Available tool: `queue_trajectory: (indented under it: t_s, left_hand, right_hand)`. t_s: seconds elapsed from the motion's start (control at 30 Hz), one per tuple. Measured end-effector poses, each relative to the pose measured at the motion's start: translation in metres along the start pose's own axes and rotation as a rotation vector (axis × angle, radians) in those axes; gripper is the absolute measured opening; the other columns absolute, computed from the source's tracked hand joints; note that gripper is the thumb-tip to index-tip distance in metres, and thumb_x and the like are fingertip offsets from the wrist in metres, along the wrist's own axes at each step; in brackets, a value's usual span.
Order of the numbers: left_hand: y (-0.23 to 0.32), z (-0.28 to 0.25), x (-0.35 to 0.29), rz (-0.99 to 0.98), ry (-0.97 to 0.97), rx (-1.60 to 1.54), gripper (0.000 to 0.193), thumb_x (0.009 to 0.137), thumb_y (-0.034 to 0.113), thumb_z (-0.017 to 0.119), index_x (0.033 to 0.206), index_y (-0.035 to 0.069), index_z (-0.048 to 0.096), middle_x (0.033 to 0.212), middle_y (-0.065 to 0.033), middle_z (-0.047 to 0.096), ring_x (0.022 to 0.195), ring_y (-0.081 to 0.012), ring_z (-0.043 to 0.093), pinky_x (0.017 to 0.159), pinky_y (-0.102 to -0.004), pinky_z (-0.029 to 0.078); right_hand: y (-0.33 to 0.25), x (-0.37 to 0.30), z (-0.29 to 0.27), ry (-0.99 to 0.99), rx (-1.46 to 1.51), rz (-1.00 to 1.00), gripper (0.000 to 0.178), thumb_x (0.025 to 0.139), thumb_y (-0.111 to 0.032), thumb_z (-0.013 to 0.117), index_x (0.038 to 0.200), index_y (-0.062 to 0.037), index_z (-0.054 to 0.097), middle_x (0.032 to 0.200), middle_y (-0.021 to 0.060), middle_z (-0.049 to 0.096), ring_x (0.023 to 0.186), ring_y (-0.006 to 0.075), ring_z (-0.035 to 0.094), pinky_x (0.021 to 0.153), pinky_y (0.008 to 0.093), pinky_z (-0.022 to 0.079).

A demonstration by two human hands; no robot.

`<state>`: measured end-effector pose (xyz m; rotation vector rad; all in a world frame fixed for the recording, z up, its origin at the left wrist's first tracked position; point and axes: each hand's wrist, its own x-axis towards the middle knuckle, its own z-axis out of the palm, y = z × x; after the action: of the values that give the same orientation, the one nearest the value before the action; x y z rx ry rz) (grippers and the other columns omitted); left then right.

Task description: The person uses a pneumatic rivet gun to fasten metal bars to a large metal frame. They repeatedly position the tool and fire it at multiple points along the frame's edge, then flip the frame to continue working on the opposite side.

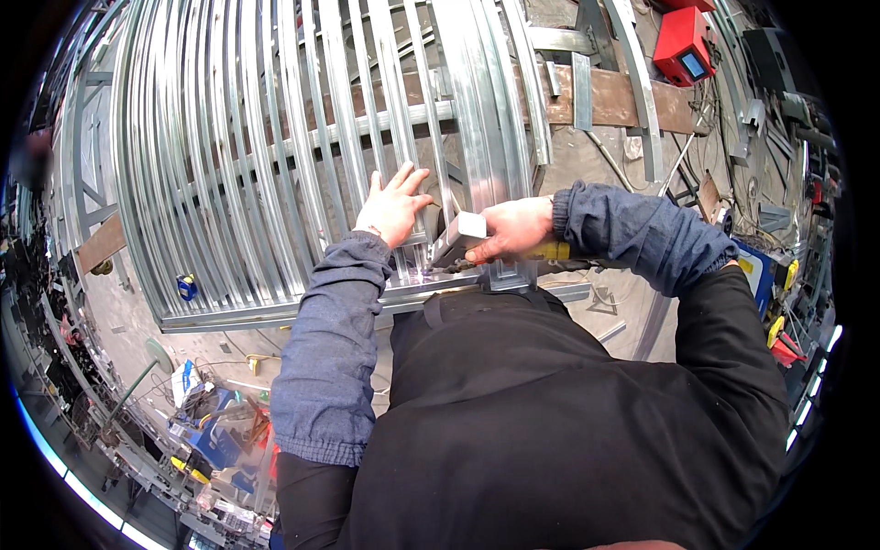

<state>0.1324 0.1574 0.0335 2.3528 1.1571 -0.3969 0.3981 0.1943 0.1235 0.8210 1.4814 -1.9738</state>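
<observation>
My right hand (pixel 513 229) is closed round a grey, boxy handheld welding gun (pixel 454 240). The gun's nozzle points down and left at the near frame rail (pixel 403 295), where a small bluish-white glow shows at the ends of the bars. Left of it, my left hand (pixel 394 206) rests with spread fingers on the shiny metal bars (pixel 344 119), holding nothing. These bars lie side by side across a wide metal frame. A broader stack of metal profiles (pixel 481 119) lies just beyond my right hand.
A blue tape measure (pixel 187 287) sits at the frame's left corner. At the far right stands a red machine (pixel 683 50) with a small screen. Cables and loose metal pieces lie on the floor at right. A blue toolbox (pixel 215 440) and clutter are at lower left.
</observation>
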Motion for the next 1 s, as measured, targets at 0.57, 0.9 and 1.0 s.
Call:
queue_trajectory:
  t_s: [0.57,0.9,1.0]
  left_hand:
    - [0.0,0.002,0.003,-0.037,-0.031,-0.039,0.058,0.09,0.0,0.062,0.142,0.024,0.071,0.175,-0.0023,0.033,0.166,-0.0275,0.022,0.129,-0.0709,0.025]
    - [0.003,-0.001,0.002,-0.039,-0.024,-0.064,0.065,0.085,-0.005,0.059,0.142,0.023,0.072,0.175,-0.0037,0.034,0.166,-0.0287,0.023,0.129,-0.0706,0.025]
    - [0.003,-0.002,0.001,-0.043,-0.019,-0.066,0.065,0.085,-0.005,0.059,0.141,0.023,0.072,0.175,-0.0038,0.034,0.166,-0.0284,0.023,0.129,-0.0705,0.025]
  right_hand:
    - [0.0,-0.031,-0.005,0.052,0.062,-0.027,0.049,0.107,-0.05,0.069,0.116,-0.0019,0.071,0.095,0.0089,0.073,0.087,0.0184,0.071,0.079,0.0364,0.059]
    - [0.017,-0.024,-0.009,-0.023,0.09,0.026,0.051,0.107,-0.052,0.069,0.112,-0.0013,0.071,0.092,0.0062,0.072,0.081,0.0165,0.071,0.073,0.0336,0.06]
    - [0.009,-0.028,-0.006,-0.007,0.142,0.025,0.046,0.106,-0.047,0.071,0.108,-0.0013,0.071,0.089,0.0038,0.068,0.073,0.0141,0.064,0.066,0.0321,0.056]
